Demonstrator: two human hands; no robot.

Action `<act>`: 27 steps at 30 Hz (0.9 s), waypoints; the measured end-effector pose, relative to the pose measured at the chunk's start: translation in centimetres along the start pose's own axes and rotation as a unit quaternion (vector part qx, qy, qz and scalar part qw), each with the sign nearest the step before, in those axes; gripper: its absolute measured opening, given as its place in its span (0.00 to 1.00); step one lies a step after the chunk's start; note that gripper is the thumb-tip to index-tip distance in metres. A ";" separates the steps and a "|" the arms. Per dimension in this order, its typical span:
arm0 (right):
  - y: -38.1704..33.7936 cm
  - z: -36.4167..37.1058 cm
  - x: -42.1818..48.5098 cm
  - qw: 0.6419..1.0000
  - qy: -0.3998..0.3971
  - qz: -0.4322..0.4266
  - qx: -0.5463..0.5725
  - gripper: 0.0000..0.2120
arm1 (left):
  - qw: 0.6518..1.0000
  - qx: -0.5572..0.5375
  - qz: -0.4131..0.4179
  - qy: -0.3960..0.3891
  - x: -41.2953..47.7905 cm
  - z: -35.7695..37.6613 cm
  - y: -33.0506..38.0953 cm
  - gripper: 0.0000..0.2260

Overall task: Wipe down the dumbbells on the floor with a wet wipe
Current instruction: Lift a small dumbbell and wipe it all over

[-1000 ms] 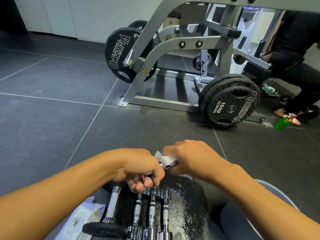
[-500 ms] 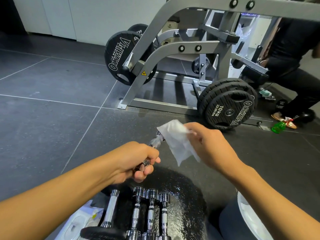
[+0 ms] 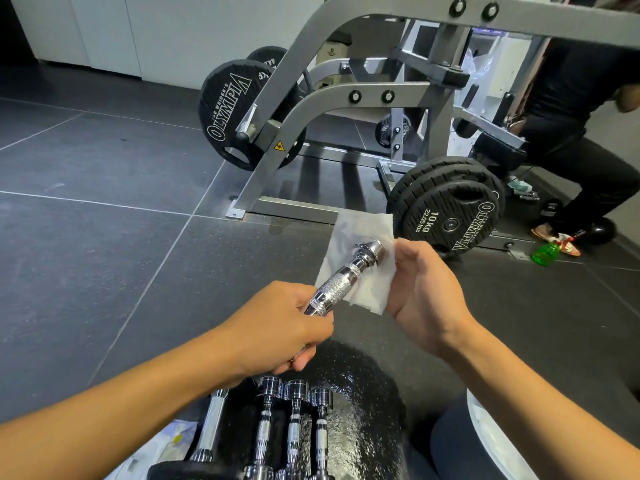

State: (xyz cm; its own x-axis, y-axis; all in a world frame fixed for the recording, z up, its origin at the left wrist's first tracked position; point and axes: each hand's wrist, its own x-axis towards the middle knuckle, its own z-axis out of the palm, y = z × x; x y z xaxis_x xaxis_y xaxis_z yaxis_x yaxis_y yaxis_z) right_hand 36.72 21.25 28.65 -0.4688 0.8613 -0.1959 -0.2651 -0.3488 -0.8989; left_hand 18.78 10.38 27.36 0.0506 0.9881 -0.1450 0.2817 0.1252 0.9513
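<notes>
A pack (image 3: 162, 445) is seen at the lower left on the floor (image 3: 86, 258), beside four chrome bars (image 3: 294, 431) laid side by side on a black plate (image 3: 367, 410). Above them, the near end of a chrome bar (image 3: 343, 282) is gripped in the closed left hand (image 3: 277, 327), its far end raised and tilted to the right. A white wipe (image 3: 360, 251) is spread behind that far end and pinched at its right edge by the right hand (image 3: 422, 292). A weight machine (image 3: 346, 95) is seen beyond, and a green bottle (image 3: 545, 254) at the far right.
</notes>
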 end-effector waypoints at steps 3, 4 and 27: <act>-0.1 -0.4 -0.1 1.000 0.005 0.000 0.023 0.23 | 1.000 -0.004 -0.001 -0.015 0.1 -0.2 0.0 0.04; -0.2 -0.4 -0.1 1.000 0.012 -0.002 0.023 0.20 | 0.999 -0.015 -0.005 -0.029 0.1 -0.4 0.0 0.05; -0.8 1.8 -0.9 0.982 -0.140 -0.030 0.124 0.08 | 0.952 -0.230 -0.026 -0.199 -0.3 -0.4 -0.6 0.10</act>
State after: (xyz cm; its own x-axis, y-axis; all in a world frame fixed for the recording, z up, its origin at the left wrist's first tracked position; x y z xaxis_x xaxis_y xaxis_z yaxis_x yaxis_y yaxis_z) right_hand 35.78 20.10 30.22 -0.6496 0.7602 0.0011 -0.4808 -0.4097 -0.7752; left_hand 18.26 10.06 26.93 0.4326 0.8791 -0.2002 -0.1514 0.2897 0.9450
